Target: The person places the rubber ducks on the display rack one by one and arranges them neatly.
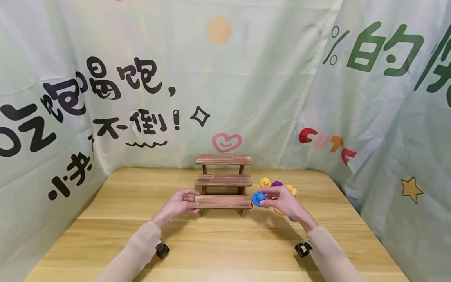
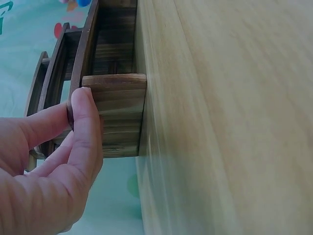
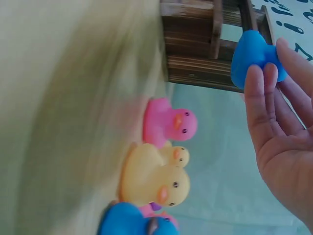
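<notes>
Blue duck [image 1: 258, 199] in the right grip [image 1: 282, 197], wooden stand [image 1: 225, 202] in the left grip [image 1: 180, 202]

The left grip is closed on the left end of the stand's lowest, front tier, thumb and fingers on the board; the stand rests upright on the wooden surface [image 1: 218, 250], its three tiers stepping up towards the back. The right grip is pinched around the blue duck, thumb and fingertips on its sides, the gap between them only as wide as the toy; the duck is just beside the right end of that same front tier, though whether it touches the board I cannot tell.

Behind and below the right grip, more toy ducks sit close together on the surface, right of the stand; the right wrist view shows a pink duck [image 3: 164, 122], a large yellow duck [image 3: 146, 176] and a second blue duck [image 3: 127, 220], the last cut off by the frame; a printed cloth [image 1: 267, 86] hangs around the surface.
</notes>
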Demonstrator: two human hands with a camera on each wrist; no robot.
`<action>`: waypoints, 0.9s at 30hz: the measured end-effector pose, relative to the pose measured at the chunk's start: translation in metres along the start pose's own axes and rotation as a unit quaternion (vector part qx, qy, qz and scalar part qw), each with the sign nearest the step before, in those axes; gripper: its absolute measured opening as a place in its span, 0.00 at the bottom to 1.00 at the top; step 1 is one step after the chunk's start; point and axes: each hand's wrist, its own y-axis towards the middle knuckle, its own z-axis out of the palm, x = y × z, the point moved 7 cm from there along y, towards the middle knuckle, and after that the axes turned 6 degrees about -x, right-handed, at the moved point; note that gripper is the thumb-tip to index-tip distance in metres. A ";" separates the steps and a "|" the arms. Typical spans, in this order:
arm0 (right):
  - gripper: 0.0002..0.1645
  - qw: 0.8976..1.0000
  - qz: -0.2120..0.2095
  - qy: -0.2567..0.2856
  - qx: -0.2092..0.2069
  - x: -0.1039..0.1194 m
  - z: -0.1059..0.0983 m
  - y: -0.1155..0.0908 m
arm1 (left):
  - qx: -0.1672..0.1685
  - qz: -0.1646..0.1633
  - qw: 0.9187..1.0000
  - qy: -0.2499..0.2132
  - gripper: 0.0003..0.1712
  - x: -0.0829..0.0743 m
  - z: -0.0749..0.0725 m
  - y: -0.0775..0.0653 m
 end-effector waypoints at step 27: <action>0.29 0.995 -0.041 0.085 -0.024 0.049 -0.004 0.020 | -0.003 0.002 1.000 -0.003 0.26 0.001 0.001 0.000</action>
